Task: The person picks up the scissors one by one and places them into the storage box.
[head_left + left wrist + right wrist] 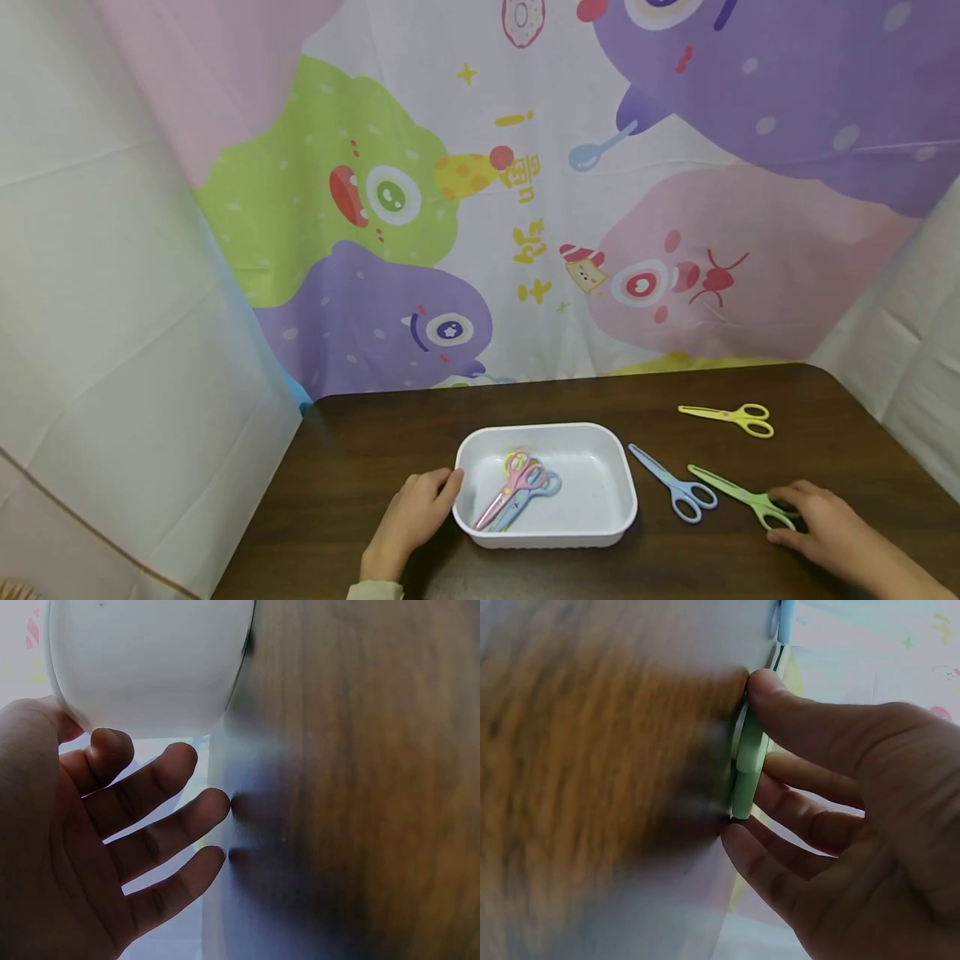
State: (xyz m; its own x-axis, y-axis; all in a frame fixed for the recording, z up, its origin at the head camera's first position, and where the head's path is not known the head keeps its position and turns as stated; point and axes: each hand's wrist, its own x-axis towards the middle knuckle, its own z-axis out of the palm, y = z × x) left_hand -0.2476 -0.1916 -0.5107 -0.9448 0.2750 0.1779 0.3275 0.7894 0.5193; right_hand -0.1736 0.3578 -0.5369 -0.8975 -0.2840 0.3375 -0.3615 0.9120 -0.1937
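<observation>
Head view showed a dark wood-grain table [360, 450] with a smooth white rounded-rectangle plastic tray [600, 521] holding two plastic scissors, pink [513, 487] and blue [536, 493]. Three more lay at its 3 o'clock: blue [675, 483], green scissors [738, 496], yellow [731, 415]. The left hand [412, 517], fingers relaxed, touched the tray's 9 o'clock rim; the right hand [821, 521] pinched the green scissors' handle.
</observation>
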